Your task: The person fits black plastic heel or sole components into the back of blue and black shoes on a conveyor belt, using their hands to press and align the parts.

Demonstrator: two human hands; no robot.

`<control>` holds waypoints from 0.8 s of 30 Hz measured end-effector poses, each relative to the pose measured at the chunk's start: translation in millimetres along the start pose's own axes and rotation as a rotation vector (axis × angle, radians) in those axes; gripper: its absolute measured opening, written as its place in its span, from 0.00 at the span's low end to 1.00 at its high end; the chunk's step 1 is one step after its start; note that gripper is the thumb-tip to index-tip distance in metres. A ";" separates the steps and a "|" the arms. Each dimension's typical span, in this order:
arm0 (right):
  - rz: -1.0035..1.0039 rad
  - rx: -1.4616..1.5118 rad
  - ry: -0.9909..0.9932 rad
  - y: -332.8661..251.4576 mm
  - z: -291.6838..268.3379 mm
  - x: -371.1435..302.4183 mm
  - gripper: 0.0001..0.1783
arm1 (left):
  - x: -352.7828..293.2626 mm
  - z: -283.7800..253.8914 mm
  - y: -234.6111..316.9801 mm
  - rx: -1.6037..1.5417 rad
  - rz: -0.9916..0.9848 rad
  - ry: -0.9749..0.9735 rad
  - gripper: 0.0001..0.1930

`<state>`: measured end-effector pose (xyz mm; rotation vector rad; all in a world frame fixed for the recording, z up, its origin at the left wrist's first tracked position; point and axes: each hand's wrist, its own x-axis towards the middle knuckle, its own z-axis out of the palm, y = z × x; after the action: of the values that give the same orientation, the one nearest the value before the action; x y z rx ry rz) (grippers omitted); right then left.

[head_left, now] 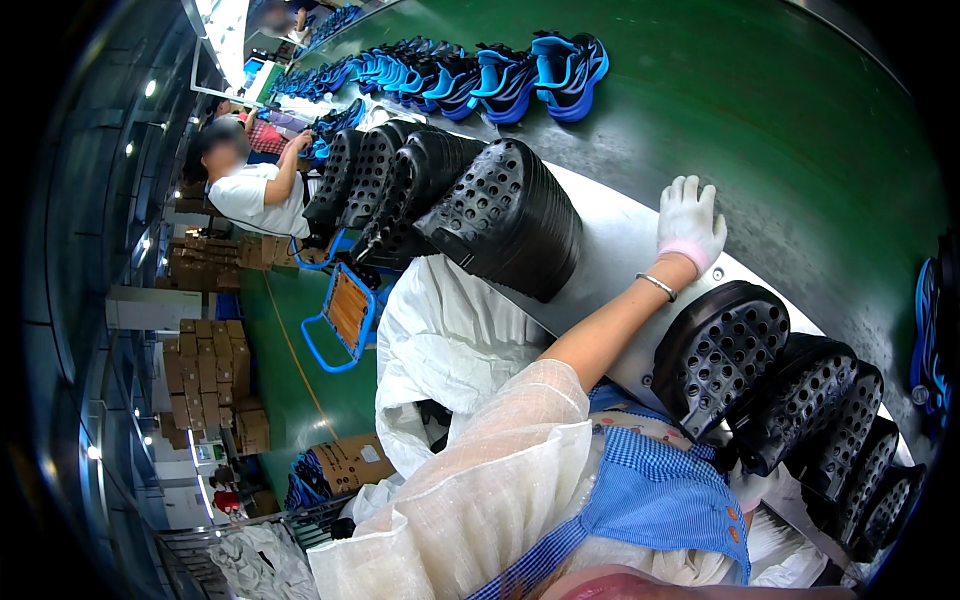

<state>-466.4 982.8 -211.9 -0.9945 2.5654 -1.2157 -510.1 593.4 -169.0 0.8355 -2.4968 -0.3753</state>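
Our gloved hand point(688, 222) lies open on the table point(610, 250); the leaning black sole stacks point(510, 215) could topple if nudged. The other hand, apparently, stays unseen.

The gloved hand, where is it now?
In the head view the gloved hand lies flat on the pale work surface, right of centre. It is between two rows of black perforated shoe pieces, beside the green conveyor belt.
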 end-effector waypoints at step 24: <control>0.025 0.057 0.000 -9.8 -0.4 4.4 0.17 | -1.4 -2.0 -3.1 0.020 -0.014 -0.018 0.21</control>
<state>-465.0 975.9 -203.8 -0.9481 2.5207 -1.2746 -506.6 591.7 -169.0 0.8615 -2.5164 -0.3648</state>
